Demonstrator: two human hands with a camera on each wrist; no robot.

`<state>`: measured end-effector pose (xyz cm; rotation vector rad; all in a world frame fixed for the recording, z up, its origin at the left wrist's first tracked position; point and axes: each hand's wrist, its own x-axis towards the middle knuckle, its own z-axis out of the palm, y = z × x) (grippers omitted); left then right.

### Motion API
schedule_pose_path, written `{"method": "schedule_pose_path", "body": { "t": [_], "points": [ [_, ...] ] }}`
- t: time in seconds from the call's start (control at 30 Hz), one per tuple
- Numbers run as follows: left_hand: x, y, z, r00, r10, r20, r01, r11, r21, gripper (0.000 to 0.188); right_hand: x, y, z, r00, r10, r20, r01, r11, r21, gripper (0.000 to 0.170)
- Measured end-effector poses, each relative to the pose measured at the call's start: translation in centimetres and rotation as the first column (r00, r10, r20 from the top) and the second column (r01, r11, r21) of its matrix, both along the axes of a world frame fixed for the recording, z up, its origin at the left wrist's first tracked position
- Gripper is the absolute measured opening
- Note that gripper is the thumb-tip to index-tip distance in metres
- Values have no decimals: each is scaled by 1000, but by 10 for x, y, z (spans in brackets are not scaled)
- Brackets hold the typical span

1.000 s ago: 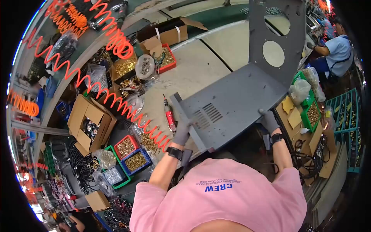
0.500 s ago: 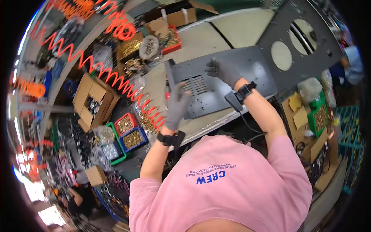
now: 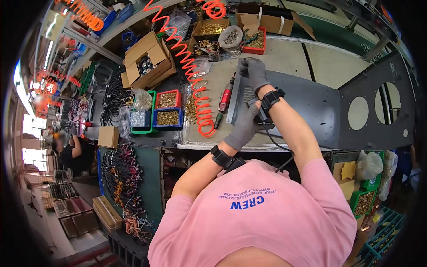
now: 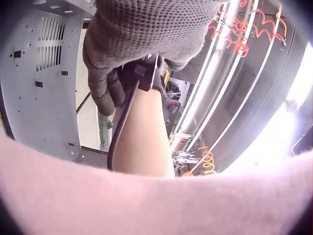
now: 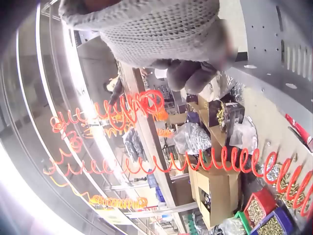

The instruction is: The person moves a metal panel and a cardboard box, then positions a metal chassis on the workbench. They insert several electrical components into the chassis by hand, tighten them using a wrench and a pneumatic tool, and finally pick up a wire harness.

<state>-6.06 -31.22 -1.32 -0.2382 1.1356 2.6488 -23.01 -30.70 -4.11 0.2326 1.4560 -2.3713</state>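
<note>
My left hand point(image 3: 242, 129), in a grey knit glove, reaches across to my right wrist. Its fingers and thumb close around the small black camera point(image 4: 142, 73) strapped there, whose dark cable point(image 4: 122, 127) hangs along the forearm. The right hand point(image 3: 254, 73), gloved too, is held above the left end of a grey metal panel point(image 3: 302, 102), fingers loosely bent and holding nothing. Slots and small holes mark that panel, and a second plate point(image 3: 373, 107) with large round cutouts adjoins it at right. Left of the panel lies a red-and-black power screwdriver point(image 3: 225, 98).
A coiled red air hose point(image 3: 187, 62) hangs down beside the screwdriver. Bins of screws, a red one point(image 3: 168, 99) and a blue one point(image 3: 167, 118), stand at left near an open cardboard box point(image 3: 149, 62). Another person point(image 3: 73, 151) is at far left.
Both hands have left the panel's edges and come together over its left end, the left one now at the right wrist. The panel lies flat on the bench. The view has turned left.
</note>
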Motion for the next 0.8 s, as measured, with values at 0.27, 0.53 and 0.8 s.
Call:
{"method": "schedule_pose_path", "body": {
  "t": [0.27,0.53,0.8],
  "points": [
    [0,7,15,999,41,16,-40,997,-61,30,9,14,-11,437,616,-655,432,495,754,19],
    [-8,-18,34,986,-159,46,164,913,-373,45,24,31,8,176,905,-388,430,284,857,18],
    [-31,-116,-9,800,548,245,-566,824,5,24,134,50,53,49,678,-733,-52,735,676,67]
  ]
}}
